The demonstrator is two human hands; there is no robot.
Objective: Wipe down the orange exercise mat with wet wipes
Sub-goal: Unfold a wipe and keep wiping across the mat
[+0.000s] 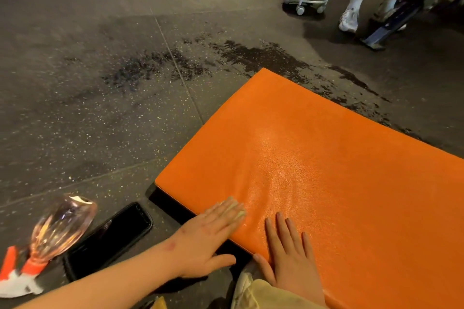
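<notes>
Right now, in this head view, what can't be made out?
Wipe: mostly under the left hand's fingers, head view; only a pale edge shows.
Orange mat: right and near ends cut off by the frame edges.
Spray bottle: blurred, nozzle partly cut by the left edge; any label unreadable.

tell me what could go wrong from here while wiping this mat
The phone lies on the floor right by the corner of the mat where the left hand presses the wipe; a stroke off the edge could wet or knock it.
The spray bottle lies on its side beside the phone and might leak onto it.
Wet patches on the floor beyond the mat could make someone slip.
</notes>
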